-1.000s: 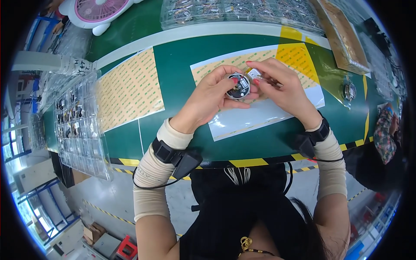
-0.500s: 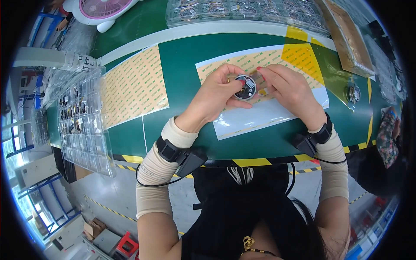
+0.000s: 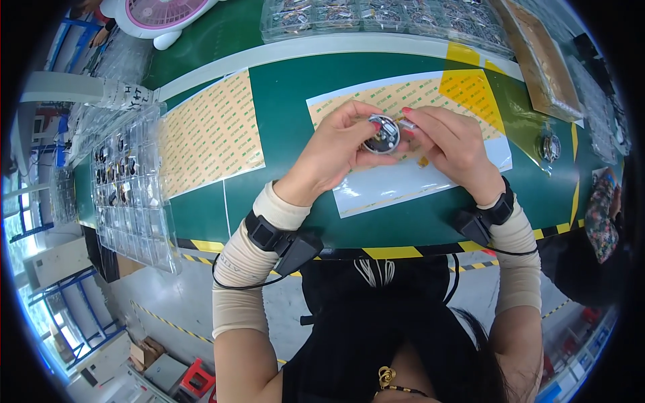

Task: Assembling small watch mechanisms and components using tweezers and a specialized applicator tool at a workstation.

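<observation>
Above the sheet, my left hand (image 3: 342, 138) grips a round dark electronic part (image 3: 383, 138) with a pale rim and small components on its face; the thumb lies on its upper left. Close by on the right, my right hand (image 3: 450, 138) pinches a small pale rectangular piece (image 3: 407, 124) between thumb and forefinger, too small to name surely. That piece is close to the round part's upper right edge; whether they touch I cannot tell. Beneath both hands lies a sheet of adhesive pieces (image 3: 376, 191), tan with green print over a white lower strip.
A second tan sheet (image 3: 211, 134) lies left, beside a clear compartment tray (image 3: 131, 221) of small parts. Yellow film (image 3: 521, 121) and another round part (image 3: 549, 148) are at right. A filled tray (image 3: 383, 17), a cardboard box (image 3: 541, 60) and a pink-and-white fan (image 3: 161, 13) stand behind.
My right hand has come slightly lower, and the small pale piece now shows at its fingertips. The round part has tilted slightly in my left hand, which stays almost in place.
</observation>
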Demonstrator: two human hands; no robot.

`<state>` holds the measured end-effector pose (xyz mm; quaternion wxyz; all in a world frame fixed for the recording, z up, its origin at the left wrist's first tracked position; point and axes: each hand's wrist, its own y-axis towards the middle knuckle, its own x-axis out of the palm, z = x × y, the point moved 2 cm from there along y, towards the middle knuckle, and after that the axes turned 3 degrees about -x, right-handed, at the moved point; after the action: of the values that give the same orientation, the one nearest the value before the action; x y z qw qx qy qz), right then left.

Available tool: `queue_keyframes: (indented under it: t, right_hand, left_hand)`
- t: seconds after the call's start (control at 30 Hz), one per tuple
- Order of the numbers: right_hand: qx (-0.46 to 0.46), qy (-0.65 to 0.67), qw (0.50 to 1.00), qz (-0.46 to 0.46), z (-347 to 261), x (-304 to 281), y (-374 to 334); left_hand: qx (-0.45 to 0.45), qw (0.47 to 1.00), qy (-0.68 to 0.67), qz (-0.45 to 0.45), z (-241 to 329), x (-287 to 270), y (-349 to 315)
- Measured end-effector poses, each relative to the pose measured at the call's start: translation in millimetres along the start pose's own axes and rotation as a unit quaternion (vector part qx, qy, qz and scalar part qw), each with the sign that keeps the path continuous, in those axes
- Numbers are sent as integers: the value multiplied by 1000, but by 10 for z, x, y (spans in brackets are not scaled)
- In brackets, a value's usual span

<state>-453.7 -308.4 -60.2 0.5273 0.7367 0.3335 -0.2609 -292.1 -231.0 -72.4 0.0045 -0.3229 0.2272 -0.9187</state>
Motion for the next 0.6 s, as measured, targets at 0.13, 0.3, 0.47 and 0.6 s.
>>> queue_keyframes:
  t: [0.13, 0.3, 0.47, 0.6]
  right_hand:
    - [-39, -45, 998, 7, -94, -3, 25]
    - [-61, -109, 992, 17, -217, 27, 75]
    - [-46, -142, 988, 35, -254, 101, 119]
    - [-40, -133, 988, 69, -283, 173, 83]
  left_hand:
    - [38, 997, -62, 14, -34, -66, 28]
    - [70, 994, -44, 67, -69, -29, 44]
    - [90, 990, -17, 106, -92, 57, 14]
    - [133, 982, 58, 122, -103, 51, -20]
